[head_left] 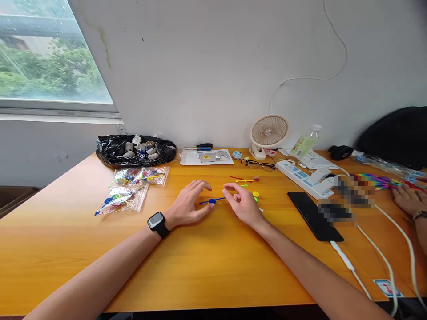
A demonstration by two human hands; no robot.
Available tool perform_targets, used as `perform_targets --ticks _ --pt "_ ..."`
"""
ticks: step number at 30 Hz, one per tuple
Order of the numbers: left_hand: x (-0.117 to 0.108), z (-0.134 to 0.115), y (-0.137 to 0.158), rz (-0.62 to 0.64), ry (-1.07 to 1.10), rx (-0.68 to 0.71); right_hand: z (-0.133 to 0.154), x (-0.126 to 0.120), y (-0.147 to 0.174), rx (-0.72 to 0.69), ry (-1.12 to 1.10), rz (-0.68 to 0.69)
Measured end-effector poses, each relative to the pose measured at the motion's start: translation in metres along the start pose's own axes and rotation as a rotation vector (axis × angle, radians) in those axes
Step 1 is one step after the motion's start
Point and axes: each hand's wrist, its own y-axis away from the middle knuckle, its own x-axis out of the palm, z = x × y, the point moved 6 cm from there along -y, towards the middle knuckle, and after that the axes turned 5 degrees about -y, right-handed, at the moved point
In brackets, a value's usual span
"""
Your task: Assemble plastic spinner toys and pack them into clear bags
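A blue plastic stick with a round disc (212, 202) and an arrow-like left end lies between my hands. My left hand (188, 204) is open and curved on the left, its thumb tip at the disc's edge; I cannot tell whether it presses on it. My right hand (245, 205) has thumb and index finger drawn together in a pinch just above the stick's right end. Whatever is between those fingertips is too small to make out. Behind my right hand lie red and yellow sticks (245, 180), and a yellow disc (255, 194) sits beside it.
Clear bags of colourful plastic parts (122, 198) lie left. At the back are a black plastic bag (136, 149), a paper sheet (207, 157), a fan (268, 131) and glasses (258, 165). Right are a power strip (303, 178), a phone (315, 215), cables and another person's hand (410, 198).
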Motion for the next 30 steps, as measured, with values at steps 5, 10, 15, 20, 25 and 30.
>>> perform_targets --ticks 5,10,15,20,25,30 --pt "-0.012 0.012 0.002 -0.194 -0.01 -0.122 -0.002 -0.024 -0.003 -0.005 -0.21 -0.217" --pt "-0.013 0.029 0.001 -0.241 -0.008 -0.206 0.008 -0.046 -0.008 -0.113 -0.102 -0.273" --pt "-0.012 0.055 -0.001 -0.13 0.023 -0.323 0.005 -0.048 -0.016 -0.21 0.186 -0.196" --pt "-0.01 0.069 -0.002 -0.084 0.118 -0.384 0.0 -0.067 -0.024 -0.269 0.33 -0.261" --pt "-0.004 0.07 -0.003 -0.045 0.136 -0.355 -0.02 -0.102 -0.038 -0.231 0.395 -0.33" --pt "-0.001 0.071 -0.003 0.009 0.141 -0.366 -0.046 -0.126 -0.051 -0.144 0.428 -0.268"
